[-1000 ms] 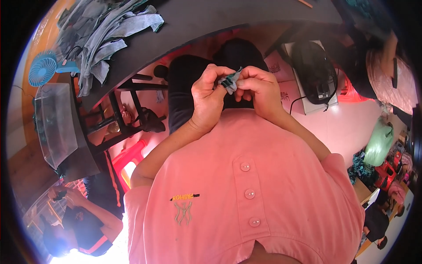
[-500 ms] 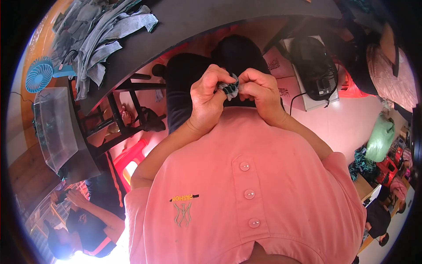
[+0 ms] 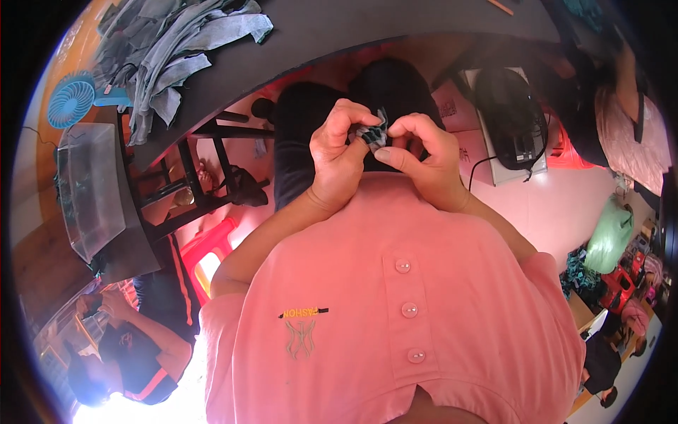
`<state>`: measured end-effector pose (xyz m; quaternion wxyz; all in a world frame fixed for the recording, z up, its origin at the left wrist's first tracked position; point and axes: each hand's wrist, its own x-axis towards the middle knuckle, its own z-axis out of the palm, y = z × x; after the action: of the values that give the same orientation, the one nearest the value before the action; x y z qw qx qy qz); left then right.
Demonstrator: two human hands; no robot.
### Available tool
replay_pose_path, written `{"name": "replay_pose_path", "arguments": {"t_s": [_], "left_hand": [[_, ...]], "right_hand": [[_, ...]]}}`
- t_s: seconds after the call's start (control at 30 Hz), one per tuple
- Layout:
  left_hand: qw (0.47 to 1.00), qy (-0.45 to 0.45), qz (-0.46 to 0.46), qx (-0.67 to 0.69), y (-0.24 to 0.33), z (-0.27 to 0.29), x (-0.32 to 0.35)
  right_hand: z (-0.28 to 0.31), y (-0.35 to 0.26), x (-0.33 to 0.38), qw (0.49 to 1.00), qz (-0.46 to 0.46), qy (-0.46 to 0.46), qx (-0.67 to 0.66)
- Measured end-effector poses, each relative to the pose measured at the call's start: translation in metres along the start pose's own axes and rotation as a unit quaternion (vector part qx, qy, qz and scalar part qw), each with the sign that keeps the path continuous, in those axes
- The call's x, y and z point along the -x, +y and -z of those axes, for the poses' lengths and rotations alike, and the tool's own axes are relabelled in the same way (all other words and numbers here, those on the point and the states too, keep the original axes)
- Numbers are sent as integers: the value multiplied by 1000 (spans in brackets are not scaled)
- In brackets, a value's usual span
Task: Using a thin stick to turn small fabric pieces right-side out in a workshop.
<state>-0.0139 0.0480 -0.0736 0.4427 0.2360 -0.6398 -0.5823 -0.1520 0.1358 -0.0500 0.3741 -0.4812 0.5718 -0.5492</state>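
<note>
A small bunched piece of fabric [image 3: 377, 134], grey with dark and teal patches, is held up over my lap in front of my pink shirt. My left hand [image 3: 335, 155] pinches its left side between thumb and bent forefinger. On the other side, my right hand [image 3: 432, 159] has its thumb against the lower edge and its forefinger close to the upper right edge. The fingertips cover part of the fabric, so its full shape is hidden.
Grey cloth strips [image 3: 191, 42] lie heaped on the dark table [image 3: 339, 21]. Nearby are a blue fan [image 3: 70, 100] and a clear plastic bin [image 3: 95, 191]. A black machine [image 3: 510, 120] stands to the right. Another person [image 3: 141, 346] sits at lower left.
The fabric has turned a little between my fingers, its tip now pointing up. My right thumb and forefinger have spread further apart. The whole view has shifted slightly.
</note>
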Motion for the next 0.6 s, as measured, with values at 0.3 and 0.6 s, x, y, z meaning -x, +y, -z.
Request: {"name": "replay_pose_path", "arguments": {"t_s": [0.3,0.6], "left_hand": [[998,-27,-8,-60,10,-4,-2],[994,-14,-35,-102,10,-3,2]], "right_hand": [[-8,15,-4,993,26,71,-87],[-7,6,-3,996,78,24,28]]}}
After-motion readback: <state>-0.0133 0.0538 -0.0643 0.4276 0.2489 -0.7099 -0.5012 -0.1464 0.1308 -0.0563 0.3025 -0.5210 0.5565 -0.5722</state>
